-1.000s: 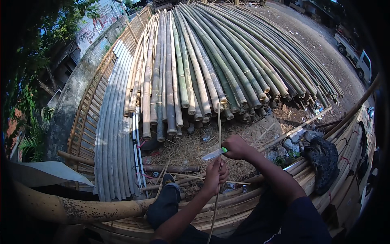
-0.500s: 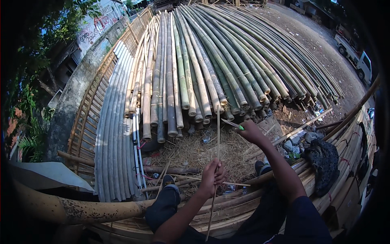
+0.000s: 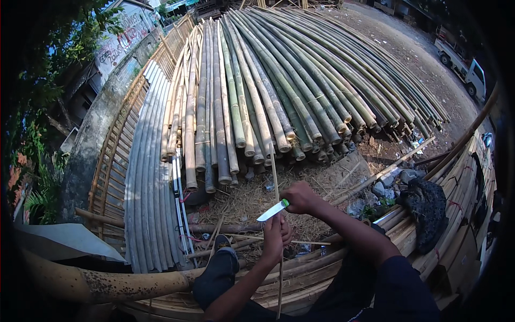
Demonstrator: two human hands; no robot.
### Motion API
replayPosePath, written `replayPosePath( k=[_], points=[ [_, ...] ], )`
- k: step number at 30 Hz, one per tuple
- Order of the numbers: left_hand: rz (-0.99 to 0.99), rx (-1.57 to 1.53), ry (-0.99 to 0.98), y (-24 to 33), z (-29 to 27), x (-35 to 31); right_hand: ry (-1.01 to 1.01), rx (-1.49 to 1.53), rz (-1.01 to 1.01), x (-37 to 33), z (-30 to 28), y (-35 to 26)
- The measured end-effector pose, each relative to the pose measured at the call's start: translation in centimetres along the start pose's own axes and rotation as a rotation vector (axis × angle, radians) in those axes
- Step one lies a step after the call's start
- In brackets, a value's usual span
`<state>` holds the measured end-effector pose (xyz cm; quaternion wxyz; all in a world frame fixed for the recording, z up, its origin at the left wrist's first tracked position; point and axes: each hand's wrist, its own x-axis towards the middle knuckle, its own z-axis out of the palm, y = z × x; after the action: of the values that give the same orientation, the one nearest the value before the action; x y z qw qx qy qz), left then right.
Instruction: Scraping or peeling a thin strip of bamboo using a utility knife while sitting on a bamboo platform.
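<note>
A thin pale bamboo strip [image 3: 275,174] stands nearly upright in front of me, its top leaning slightly left. My left hand [image 3: 276,236] is closed around it low down, and its lower end runs toward my lap. My right hand [image 3: 300,197] grips the green handle of a knife [image 3: 272,211]. The bright blade points left and slightly down, crossing the strip just above my left fingers. Whether the edge touches the strip I cannot tell.
A large stack of long bamboo poles [image 3: 257,96] fills the far middle. Grey corrugated sheets [image 3: 150,182] and a bamboo lattice [image 3: 115,134] lie left. A thick bamboo pole [image 3: 123,278] crosses near my legs. Dark rough material [image 3: 424,214] rests on split bamboo at right. A truck [image 3: 465,70] stands far right.
My right hand has brought the knife down and left, from beside the strip's upper part to just above my left hand. The strip's top now leans farther left.
</note>
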<state>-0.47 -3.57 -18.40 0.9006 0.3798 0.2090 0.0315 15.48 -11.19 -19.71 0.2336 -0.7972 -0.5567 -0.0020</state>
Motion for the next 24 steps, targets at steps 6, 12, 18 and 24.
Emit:
replayPosePath(
  k=[6, 12, 18, 24],
  points=[
    [-0.065, -0.091, -0.155, -0.5, 0.9, -0.9, 0.203, -0.203, 0.276, 0.1, -2.2, 4.1],
    [-0.059, -0.056, -0.110, 1.0, 0.9, -0.6, 0.248, -0.243, 0.396, 1.1, -1.3, 2.8],
    [-0.062, -0.071, -0.172, 0.9, 0.5, -0.4, 0.284, -0.214, 0.423, 0.9, -1.5, 2.8],
    [-0.034, -0.043, -0.137, 0.4, -0.7, -0.7, -0.075, -0.147, 0.129, 0.3, -1.5, -0.7]
  ],
)
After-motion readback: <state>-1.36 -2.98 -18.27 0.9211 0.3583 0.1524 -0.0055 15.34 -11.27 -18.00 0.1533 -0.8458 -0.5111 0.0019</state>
